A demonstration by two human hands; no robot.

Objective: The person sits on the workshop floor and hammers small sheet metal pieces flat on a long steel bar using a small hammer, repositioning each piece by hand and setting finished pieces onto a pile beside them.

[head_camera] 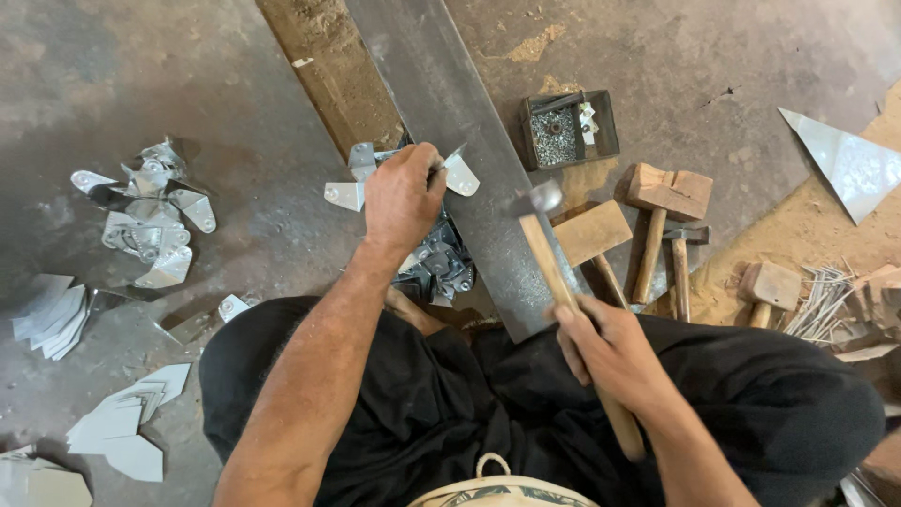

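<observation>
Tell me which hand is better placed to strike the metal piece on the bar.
Right, probably. The right hand grips the hammer raised above the steel bar, while the left hand holds the metal piece there.

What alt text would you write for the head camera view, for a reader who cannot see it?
Seen from above, a seated person's left hand holds a small metal piece on a long steel bar, while the right hand raises a wooden-handled hammer. Wooden mallets, a box of rivets and cut metal pieces lie around.
</observation>
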